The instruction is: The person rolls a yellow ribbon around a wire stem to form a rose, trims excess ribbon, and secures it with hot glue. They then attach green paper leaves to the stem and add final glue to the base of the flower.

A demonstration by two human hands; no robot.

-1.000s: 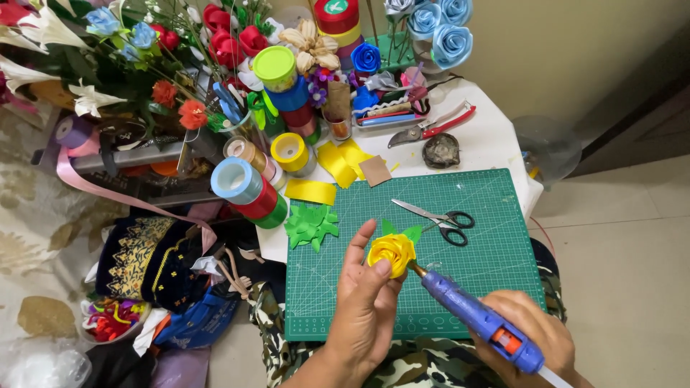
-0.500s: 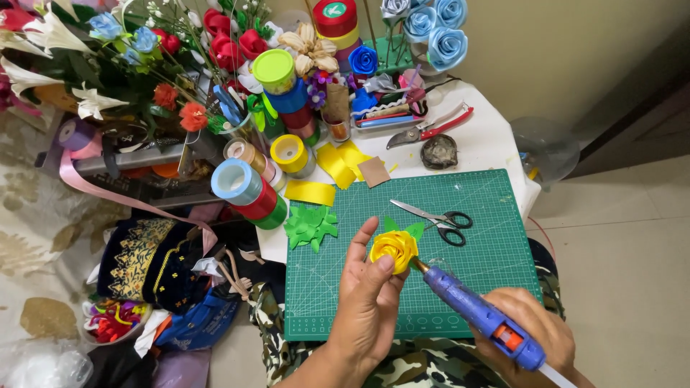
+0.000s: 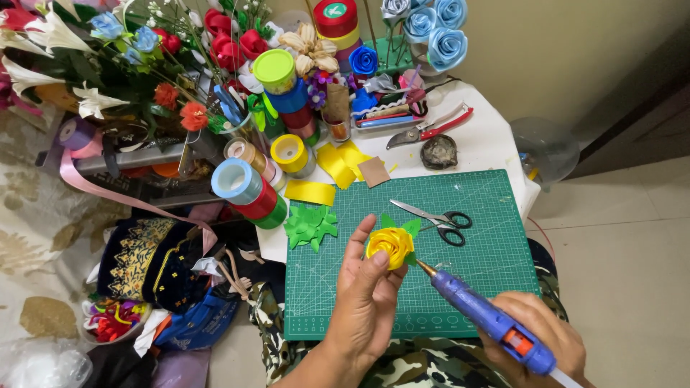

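Glue gun meets yellow ribbon rose over the green cutting mat

My left hand (image 3: 366, 302) pinches a yellow ribbon rose with green leaves (image 3: 392, 244) above the green gridded cutting mat (image 3: 489, 280); my right hand (image 3: 535, 338) grips a blue glue gun (image 3: 481, 312), nozzle touching the rose's underside. Black-handled scissors (image 3: 438, 215) lie just beyond, green ribbon leaf pieces (image 3: 310, 224) at the mat's corner.

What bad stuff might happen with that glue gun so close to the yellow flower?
The glue gun nozzle sits right by the left hand fingers pinching the yellow ribbon rose, so hot glue might burn them. Glue could also drip onto the green cutting mat. The open scissors lie close enough to bump.
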